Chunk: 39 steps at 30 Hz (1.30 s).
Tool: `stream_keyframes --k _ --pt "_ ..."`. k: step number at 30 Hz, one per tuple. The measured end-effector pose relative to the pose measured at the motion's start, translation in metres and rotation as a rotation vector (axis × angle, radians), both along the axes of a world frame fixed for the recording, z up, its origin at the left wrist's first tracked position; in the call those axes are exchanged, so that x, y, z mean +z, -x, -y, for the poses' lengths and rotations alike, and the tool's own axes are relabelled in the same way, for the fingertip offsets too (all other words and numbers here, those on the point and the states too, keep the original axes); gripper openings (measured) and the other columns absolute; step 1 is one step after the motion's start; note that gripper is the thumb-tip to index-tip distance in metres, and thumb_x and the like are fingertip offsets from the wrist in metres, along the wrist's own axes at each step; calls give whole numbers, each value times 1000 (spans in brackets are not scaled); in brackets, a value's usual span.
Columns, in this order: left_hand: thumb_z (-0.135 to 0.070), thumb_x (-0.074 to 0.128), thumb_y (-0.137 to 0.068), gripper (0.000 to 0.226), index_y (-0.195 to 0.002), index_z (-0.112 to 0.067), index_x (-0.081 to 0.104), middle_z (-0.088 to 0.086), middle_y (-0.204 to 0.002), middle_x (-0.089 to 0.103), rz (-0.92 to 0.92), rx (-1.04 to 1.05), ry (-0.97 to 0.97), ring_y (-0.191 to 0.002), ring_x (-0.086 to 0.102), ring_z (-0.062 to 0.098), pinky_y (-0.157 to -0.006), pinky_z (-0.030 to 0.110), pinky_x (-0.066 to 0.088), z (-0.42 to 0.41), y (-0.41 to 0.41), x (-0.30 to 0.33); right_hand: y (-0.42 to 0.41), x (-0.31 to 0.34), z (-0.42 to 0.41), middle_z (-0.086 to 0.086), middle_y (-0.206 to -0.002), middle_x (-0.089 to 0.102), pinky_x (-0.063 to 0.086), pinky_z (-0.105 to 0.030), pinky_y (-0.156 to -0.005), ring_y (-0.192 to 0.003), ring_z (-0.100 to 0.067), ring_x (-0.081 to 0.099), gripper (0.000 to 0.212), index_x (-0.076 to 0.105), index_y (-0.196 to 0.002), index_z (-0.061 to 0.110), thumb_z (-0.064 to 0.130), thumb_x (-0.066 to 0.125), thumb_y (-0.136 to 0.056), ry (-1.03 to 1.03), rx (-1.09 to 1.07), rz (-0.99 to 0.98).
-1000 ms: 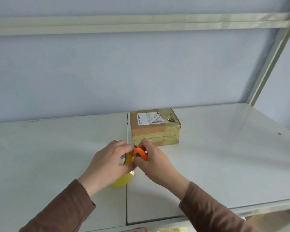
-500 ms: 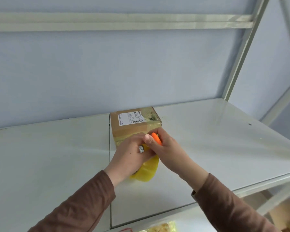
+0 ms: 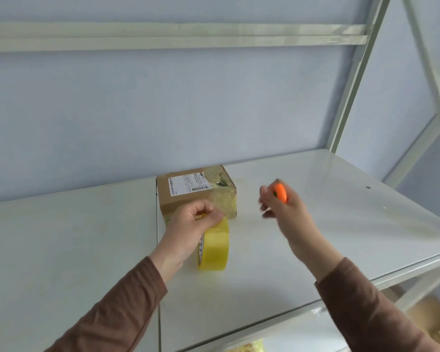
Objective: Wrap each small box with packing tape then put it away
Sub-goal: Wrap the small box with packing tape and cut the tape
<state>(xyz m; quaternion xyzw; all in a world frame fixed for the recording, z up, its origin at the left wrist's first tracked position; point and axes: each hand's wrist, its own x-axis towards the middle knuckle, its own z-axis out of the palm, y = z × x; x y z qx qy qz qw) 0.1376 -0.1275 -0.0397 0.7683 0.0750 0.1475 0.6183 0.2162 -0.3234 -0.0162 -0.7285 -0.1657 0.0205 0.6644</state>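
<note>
Centrally, near the shelf's (image 3: pixel 87 250) back edge, sat a taped box (image 3: pixel 188 193) bearing a white label. Just before it, the left hand (image 3: pixel 188 233) curled its fingers around the top of a yellow tape roll (image 3: pixel 214 246) standing on edge. Apart to the right, the blurred right hand (image 3: pixel 285 212) gripped a small orange cutter (image 3: pixel 280 192) above the shelf.
</note>
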Motion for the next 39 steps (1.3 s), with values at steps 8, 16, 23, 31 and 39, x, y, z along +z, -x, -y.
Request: stream_keyframes --k 8,16,23,31,39 --pt "-17 66 -97 25 -91 6 59 9 -83 59 55 57 114 -78 56 15 -76 30 46 2 -12 12 54 -34 -10 10 -83 47 43 -17 -72 -74 -7 45 64 30 -149 60 36 62 -100 53 452 16" --pt "-19 64 -99 24 -88 1 66 -7 -73 72 -35 -89 8 -72 68 4 -69 19 53 -13 -22 50 51 -9 5 -9 -92 50 44 -25 -78 -82 -16 51 47 53 -141 48 21 56 -102 -26 410 136" --pt "-25 71 -95 18 -79 -21 76 -6 -91 78 31 -34 -153 -92 71 6 -75 24 57 -31 -57 90 46 1 9 -30 -111 53 40 -44 -91 -104 -45 57 45 56 -138 51 41 62 -94 -68 457 -67" --pt "-30 74 -93 15 -81 -21 76 -17 -84 72 -14 115 -204 -77 56 -3 -70 21 40 -67 -127 94 44 -5 13 -16 -113 72 53 -50 -98 -105 -29 72 19 68 -118 47 38 61 -102 19 410 -212" --pt "-37 77 -89 17 -82 -22 80 -13 -88 73 -136 81 -253 -82 56 8 -73 24 42 -85 -161 55 36 -12 -1 2 -82 57 44 -35 -72 -73 -16 53 15 69 -102 37 49 61 -99 101 238 -142"
